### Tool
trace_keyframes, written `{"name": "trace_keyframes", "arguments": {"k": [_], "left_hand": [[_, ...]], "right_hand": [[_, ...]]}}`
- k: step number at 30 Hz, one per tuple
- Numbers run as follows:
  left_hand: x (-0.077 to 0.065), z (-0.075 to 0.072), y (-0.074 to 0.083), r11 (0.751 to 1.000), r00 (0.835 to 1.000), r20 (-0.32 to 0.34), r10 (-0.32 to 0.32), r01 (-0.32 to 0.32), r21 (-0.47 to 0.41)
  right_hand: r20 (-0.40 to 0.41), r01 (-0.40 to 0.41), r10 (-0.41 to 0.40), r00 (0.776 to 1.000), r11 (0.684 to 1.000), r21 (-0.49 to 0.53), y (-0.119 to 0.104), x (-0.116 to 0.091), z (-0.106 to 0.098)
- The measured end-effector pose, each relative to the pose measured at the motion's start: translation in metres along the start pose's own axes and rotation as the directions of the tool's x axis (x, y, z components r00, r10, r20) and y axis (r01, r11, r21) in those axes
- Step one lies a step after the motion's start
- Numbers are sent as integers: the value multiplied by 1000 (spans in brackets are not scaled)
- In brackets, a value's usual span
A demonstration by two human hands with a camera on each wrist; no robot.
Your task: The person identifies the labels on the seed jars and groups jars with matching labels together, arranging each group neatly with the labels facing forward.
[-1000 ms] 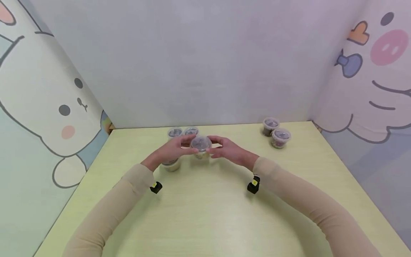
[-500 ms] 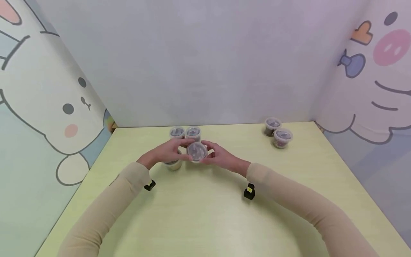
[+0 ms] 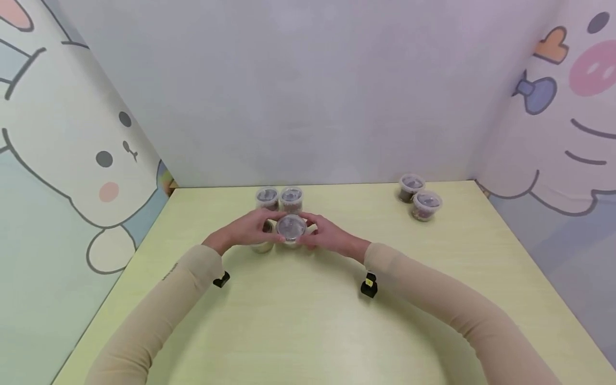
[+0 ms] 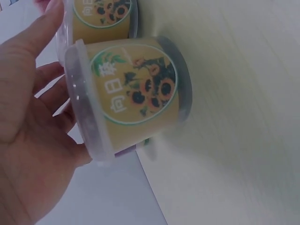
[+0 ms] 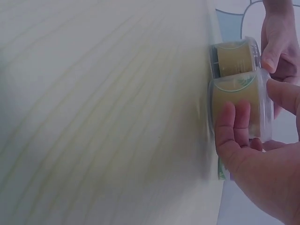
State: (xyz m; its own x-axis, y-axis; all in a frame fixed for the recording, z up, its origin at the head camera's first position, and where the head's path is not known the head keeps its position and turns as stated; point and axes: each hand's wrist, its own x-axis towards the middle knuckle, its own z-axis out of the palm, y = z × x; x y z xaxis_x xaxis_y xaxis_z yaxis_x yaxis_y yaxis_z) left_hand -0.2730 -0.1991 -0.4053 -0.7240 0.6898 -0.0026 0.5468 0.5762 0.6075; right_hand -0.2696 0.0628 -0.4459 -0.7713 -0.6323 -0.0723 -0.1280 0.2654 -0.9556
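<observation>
Head view: what are the hands doing?

Both are gripping one tub. The left hand is pinching it from the left between thumb and fingers; the right hand is curling round it from the right.

Which is nearer?

Neither, clearly: the tub is sitting between them, at the fingertips of both. It is staying roughly upright, lid up, and being squat and round it is showing no real long axis.

What is the spacing hinging on?

On the side tub, just to its left, partly under the left hand. The right wrist view is showing the two side by side, almost or quite touching. Whether the held base is meeting the worktop, I cannot tell.

Further out?

The rear-right tub is standing just behind, the rear-left tub beside that, and two more tubs are standing well apart to the right.

And against half a second ago?

The tub is sitting closer to the side tub, and its lid is tilting less.
</observation>
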Motion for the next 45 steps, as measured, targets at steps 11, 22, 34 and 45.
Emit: {"name": "trace_keyframes", "arguments": {"k": [11, 22, 34, 45], "left_hand": [[-3, 4, -6, 997, 995, -66, -72, 71, -19], [-5, 7, -11, 998, 996, -74, -49, 51, 23], [-7, 13, -14, 997, 992, -114, -45, 51, 49], [-8, 10, -8, 997, 993, -96, -72, 74, 21]], "right_hand": [[6, 5, -5, 1000, 1000, -6, -1, 4, 1], [22, 32, -33, 999, 999, 14, -1, 5, 4], [9, 54, -53, 999, 966, -254, -10, 7, 4], [-14, 22, -26, 1000, 975, -223, -12, 7, 6]]}}
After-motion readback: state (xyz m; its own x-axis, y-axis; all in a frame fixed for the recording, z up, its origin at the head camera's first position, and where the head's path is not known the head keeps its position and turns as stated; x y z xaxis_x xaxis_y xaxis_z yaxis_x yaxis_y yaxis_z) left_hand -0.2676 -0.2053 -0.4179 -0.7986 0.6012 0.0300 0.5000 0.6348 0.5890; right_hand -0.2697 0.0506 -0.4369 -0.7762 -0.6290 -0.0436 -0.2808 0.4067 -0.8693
